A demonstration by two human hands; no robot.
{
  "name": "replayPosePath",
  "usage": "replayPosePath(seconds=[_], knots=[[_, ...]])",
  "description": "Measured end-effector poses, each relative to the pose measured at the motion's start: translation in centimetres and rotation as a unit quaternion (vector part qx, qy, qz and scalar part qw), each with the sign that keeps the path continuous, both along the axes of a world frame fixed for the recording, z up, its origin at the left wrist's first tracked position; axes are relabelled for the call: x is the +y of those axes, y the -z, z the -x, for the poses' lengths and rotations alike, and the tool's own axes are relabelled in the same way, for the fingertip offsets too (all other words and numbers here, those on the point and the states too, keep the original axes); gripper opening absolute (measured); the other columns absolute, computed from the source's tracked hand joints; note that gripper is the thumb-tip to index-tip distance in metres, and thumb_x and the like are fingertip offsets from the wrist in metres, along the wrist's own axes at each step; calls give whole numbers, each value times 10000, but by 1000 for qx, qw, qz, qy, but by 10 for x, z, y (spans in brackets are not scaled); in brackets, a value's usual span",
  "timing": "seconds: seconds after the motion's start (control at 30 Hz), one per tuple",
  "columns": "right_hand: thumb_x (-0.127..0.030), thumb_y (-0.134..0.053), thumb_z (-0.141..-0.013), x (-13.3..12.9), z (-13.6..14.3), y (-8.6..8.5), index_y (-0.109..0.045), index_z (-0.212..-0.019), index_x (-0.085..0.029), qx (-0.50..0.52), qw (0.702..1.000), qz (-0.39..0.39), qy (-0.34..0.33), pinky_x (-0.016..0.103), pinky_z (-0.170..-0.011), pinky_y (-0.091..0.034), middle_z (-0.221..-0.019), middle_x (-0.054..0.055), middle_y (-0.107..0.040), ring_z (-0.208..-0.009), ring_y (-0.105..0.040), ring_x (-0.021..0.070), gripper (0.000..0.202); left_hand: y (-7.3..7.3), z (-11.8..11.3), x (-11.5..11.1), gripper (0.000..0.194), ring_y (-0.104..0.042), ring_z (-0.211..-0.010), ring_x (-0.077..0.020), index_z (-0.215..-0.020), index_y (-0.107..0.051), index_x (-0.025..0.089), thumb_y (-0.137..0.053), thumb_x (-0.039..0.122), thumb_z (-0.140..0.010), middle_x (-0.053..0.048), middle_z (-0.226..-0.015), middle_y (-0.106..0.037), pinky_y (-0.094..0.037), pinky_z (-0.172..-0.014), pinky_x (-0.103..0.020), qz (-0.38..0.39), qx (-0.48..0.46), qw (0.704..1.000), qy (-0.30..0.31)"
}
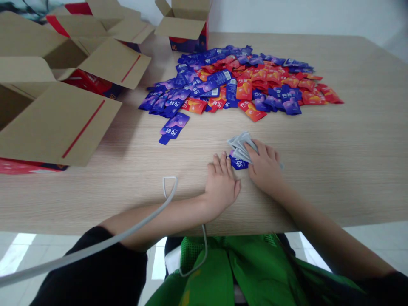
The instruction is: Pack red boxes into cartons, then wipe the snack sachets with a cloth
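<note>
My right hand (266, 168) has its fingers wrapped round a bunch of silvery-grey packets (242, 145) just above the wooden table. Partly under that bunch is a blue-purple packet (238, 162). My left hand (222, 182) rests on the table to the left of it, fingers stretched out and holding nothing, fingertips near the blue-purple packet's left end. Further back lies a wide pile of blue-purple packets (194, 83) and red-orange packets (251, 110). One blue-purple packet (174, 126) sits apart at the pile's front left.
Open cardboard boxes with raised flaps (60, 123) fill the left side of the table (350, 170). Another open box (188, 43) stands at the back, behind the pile. A white cable (127, 233) crosses in front of my left forearm.
</note>
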State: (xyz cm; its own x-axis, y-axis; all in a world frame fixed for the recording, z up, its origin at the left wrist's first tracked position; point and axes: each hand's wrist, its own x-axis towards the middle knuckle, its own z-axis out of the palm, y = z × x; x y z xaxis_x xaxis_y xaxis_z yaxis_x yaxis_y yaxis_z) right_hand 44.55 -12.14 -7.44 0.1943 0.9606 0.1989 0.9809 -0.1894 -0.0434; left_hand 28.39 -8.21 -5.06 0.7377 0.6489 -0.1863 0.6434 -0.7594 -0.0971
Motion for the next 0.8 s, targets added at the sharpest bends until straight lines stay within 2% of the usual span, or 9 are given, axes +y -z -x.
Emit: replayPosePath(seconds=[0.17, 0.27, 0.37, 0.43, 0.53, 0.67, 0.73, 0.8], knots=[[-217, -456, -892, -18, -33, 11, -499, -1488, -130, 9, 997, 9, 77, 522, -943, -468, -1461, 204, -497, -1179, -525, 372, 604, 0, -1, 1, 756, -321, -1466, -502, -1557, -281, -80, -378, 443, -1020, -302, -1629, -231, -399, -1069, -541, 5, 1, 1000, -1], [-205, -438, -888, -22, -57, 15, -513, -1471, -106, 33, 998, 4, 61, 554, -983, -456, -1428, 231, -494, -1192, -517, 383, 596, 2, 0, 0, 754, -325, -1465, -497, -1555, -293, -78, -390, 440, -1015, -298, -1630, -240, -395, -1069, -543, 1, -5, 1000, -5], [-174, -427, -872, -13, -65, 8, -493, -1486, -131, 97, 994, -21, 45, 565, -1016, -449, -1371, 218, -522, -1208, -521, 372, 619, 4, 1, 0, 756, -324, -1466, -494, -1556, -296, -73, -396, 441, -1011, -296, -1634, -240, -387, -1070, -541, -1, -15, 1000, -7], [-154, -426, -862, -3, -55, -2, -463, -1511, -150, 129, 990, -49, 37, 562, -1026, -450, -1373, 206, -524, -1218, -520, 364, 651, 4, 1, -1, 750, -319, -1470, -490, -1558, -299, -65, -392, 441, -1012, -294, -1635, -243, -380, -1073, -536, -1, -18, 1000, -9], [-146, -428, -873, 13, -19, -13, -462, -1509, -129, 117, 991, -69, -14, 536, -1056, -426, -1460, 208, -474, -1261, -488, 351, 638, 2, 1, 0, 740, -309, -1474, -491, -1558, -305, -59, -377, 439, -1016, -294, -1634, -254, -376, -1071, -532, 0, -18, 1000, -8], [-189, -440, -913, 24, 21, -8, -549, -1438, -141, 52, 994, -14, -92, 508, -1058, -391, -1515, 176, -468, -1290, -462, 339, 538, -1, 1, 1, 698, -336, -1461, -487, -1512, -392, -72, -394, 412, -1008, -313, -1564, -398, -378, -1065, -534, 16, -14, 1000, -2], [-207, -447, -918, 22, 22, -1, -531, -1452, -143, 35, 995, -1, -89, 509, -1062, -377, -1507, 172, -483, -1293, -461, 335, 544, -2, 0, 1, 690, -336, -1464, -480, -1511, -392, -73, -397, 397, -1006, -312, -1558, -408, -375, -1072, -531, 18, -12, 1000, -5], [-212, -444, -915, 15, 11, 3, -494, -1479, -132, 32, 998, -6, -61, 515, -1064, -374, -1504, 183, -481, -1295, -464, 337, 571, -2, 0, 1, 715, -320, -1471, -485, -1538, -337, -76, -392, 402, -1009, -303, -1608, -320, -375, -1077, -532, 14, -10, 1000, -11]])
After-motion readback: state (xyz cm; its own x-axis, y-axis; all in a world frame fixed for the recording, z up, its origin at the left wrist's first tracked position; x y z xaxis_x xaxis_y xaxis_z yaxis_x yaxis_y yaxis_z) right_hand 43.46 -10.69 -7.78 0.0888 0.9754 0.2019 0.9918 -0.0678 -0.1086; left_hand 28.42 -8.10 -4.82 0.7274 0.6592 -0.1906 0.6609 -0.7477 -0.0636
